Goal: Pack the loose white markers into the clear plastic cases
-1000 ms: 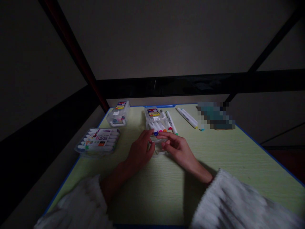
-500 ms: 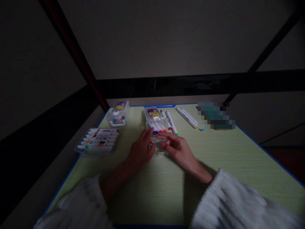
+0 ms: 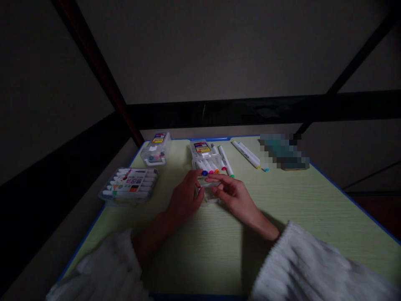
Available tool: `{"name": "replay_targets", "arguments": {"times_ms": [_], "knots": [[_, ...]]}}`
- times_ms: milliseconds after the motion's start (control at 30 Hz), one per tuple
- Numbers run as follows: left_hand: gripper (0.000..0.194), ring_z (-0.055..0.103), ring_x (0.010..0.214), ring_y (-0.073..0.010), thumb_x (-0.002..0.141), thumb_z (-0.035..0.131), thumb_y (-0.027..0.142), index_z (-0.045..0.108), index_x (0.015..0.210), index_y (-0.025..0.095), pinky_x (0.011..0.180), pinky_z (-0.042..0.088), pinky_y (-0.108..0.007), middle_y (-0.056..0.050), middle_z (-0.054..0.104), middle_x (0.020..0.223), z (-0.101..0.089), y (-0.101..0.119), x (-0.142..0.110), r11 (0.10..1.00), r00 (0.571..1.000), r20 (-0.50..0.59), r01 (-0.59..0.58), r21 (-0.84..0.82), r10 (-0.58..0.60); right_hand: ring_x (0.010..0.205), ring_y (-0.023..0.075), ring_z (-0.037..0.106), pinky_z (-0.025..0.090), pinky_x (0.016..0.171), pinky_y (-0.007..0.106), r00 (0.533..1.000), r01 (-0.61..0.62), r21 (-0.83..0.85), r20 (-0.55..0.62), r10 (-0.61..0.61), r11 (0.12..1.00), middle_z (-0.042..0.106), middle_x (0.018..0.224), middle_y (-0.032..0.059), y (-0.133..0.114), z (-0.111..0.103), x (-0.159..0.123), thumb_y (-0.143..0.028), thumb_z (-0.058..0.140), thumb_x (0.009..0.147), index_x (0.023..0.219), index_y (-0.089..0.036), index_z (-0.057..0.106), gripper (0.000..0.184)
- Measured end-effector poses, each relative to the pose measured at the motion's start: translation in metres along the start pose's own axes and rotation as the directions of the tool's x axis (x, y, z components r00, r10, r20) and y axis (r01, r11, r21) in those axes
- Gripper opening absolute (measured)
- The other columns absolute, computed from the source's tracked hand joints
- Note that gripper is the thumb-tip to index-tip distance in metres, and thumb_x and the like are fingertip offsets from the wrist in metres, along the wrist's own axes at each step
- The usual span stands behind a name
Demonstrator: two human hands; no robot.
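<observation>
markers sit in a clear box mid-frame, where left hand and right hand, fingers loosely bent, grip impossible to tell, seem to be steadying it, the next move calling for light pressure.

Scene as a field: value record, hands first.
left hand: left hand at the middle box's near side, contact unclear
right hand: right hand, same spot, contact unclear
middle box: clear box holding blue-ended marker, pink-ended marker, orange-ended marker
right of box: green-ended marker, then yellow-ended marker
far right: pixelated flat object
left: flat marker case; lidded box behind it
</observation>
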State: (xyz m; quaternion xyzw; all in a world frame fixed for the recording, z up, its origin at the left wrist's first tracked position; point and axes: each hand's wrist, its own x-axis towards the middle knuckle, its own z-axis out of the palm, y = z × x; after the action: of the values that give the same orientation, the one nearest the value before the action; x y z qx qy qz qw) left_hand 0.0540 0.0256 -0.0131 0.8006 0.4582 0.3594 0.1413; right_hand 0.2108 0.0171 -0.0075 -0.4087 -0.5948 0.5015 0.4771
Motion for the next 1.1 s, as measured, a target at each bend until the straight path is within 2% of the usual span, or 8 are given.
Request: {"name": "replay_targets", "arguments": {"times_ms": [333, 800, 1100], "knots": [[0.048, 0.055, 0.078, -0.0139, 0.076, 0.046, 0.011, 0.036, 0.123, 0.017, 0.068, 0.049, -0.027, -0.007, 0.051, 0.104, 0.0001, 0.0001, 0.0008, 1.0, 1.0, 0.019, -0.005, 0.018, 0.005, 0.049, 0.0084, 0.04, 0.034, 0.05, 0.023, 1.0, 0.015, -0.033, 0.0, -0.015, 0.999, 0.056, 0.062, -0.0019, -0.0004, 0.0007, -0.0008, -0.022, 0.053, 0.07, 0.098, -0.015, 0.06, 0.031], [0.052, 0.055, 0.078, -0.0139, 0.077, 0.044, 0.013, 0.034, 0.128, 0.016, 0.069, 0.049, -0.027, -0.009, 0.049, 0.111, -0.0012, 0.0029, 0.0004, 0.998, 0.998, 0.054, 0.016, 0.063, -0.02, 0.047, 0.008, 0.038, 0.033, 0.048, 0.023, 1.0, 0.002, -0.028, -0.003, -0.002, 1.0, 0.049, 0.054, -0.005, -0.0042, 0.0019, -0.0018, -0.025, 0.055, 0.07, 0.093, -0.015, 0.059, 0.026], [0.052, 0.056, 0.079, -0.0142, 0.077, 0.045, 0.012, 0.034, 0.128, 0.015, 0.072, 0.049, -0.028, -0.009, 0.05, 0.11, -0.0007, 0.0019, 0.0009, 0.998, 0.999, 0.054, 0.0, 0.068, -0.004, 0.051, 0.0079, 0.044, 0.037, 0.052, 0.024, 1.0, 0.007, -0.015, 0.008, -0.007, 1.0, 0.06, 0.071, 0.0006, -0.0031, 0.0015, -0.0012, -0.024, 0.055, 0.068, 0.094, -0.015, 0.059, 0.027]]}}
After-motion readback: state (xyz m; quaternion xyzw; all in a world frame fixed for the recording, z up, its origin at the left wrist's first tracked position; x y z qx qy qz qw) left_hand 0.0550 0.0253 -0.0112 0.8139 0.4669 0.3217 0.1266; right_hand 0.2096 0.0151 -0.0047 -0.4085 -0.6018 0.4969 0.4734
